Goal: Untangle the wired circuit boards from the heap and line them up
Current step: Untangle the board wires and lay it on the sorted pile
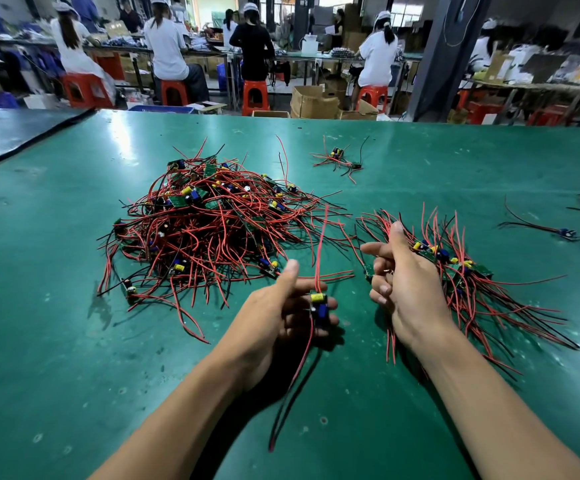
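Fingers (331, 302) of our left hand (278, 306) curl round one small board (319, 308) with a yellow capacitor and red-and-black leads, while our right hand (406, 289) clasps a wired bundle (461, 271).

The table top (74, 341) is a green mat. It is smooth and a bit shiny, with light glinting on it and lots of little scuffs and dents. The wires (191, 237) in the heap (219, 202) have a smooth red or black plastic skin. The bundle (472, 282) has the same plastic-skinned wires. The circuit board (319, 308) carries a shiny yellow can and a blue plastic block. The stools (255, 95) are glossy red plastic. The boxes (312, 102) are dull brown cardboard.
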`<state>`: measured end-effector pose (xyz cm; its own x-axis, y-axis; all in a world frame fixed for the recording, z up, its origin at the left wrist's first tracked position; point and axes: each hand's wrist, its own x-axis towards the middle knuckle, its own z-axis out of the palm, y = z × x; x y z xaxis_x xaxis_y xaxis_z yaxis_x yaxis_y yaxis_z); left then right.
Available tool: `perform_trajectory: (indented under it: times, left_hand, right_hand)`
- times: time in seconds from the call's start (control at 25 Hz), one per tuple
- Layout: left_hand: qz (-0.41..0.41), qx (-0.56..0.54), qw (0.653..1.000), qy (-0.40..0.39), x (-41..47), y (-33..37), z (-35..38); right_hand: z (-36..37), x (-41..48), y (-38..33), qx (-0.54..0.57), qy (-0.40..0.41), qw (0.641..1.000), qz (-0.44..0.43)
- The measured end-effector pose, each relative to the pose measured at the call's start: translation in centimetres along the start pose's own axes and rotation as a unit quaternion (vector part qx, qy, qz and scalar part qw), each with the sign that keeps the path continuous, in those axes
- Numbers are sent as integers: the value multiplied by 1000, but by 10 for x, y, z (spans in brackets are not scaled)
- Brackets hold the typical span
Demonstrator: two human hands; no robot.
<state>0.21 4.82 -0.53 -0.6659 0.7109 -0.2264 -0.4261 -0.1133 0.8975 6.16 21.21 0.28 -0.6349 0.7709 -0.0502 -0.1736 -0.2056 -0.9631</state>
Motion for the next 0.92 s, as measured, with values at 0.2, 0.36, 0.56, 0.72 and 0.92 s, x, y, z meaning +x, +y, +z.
perform_trajectory:
  times: [0.2,0.36,0.56,0.72,0.92]
  left_hand:
    - [-34,-67,997,-17,3,4,-2]
    - [-23,-71,997,-24,7,0,-7]
    - [-13,-75,996,-36,10,-2,-10]
    - [-26,-70,997,-13,9,-4,-6]
    - [53,52,996,53,3,-9,-2]
  right_hand:
    - [2,-4,8,-59,-46,997,-23]
    - [5,-16,14,-249,-112,953,-130]
    - [12,-27,23,-404,-158,868,-240]
    - [4,-17,15,-385,-30,880,-275]
    - [-24,0,-4,-462,130,844,-239]
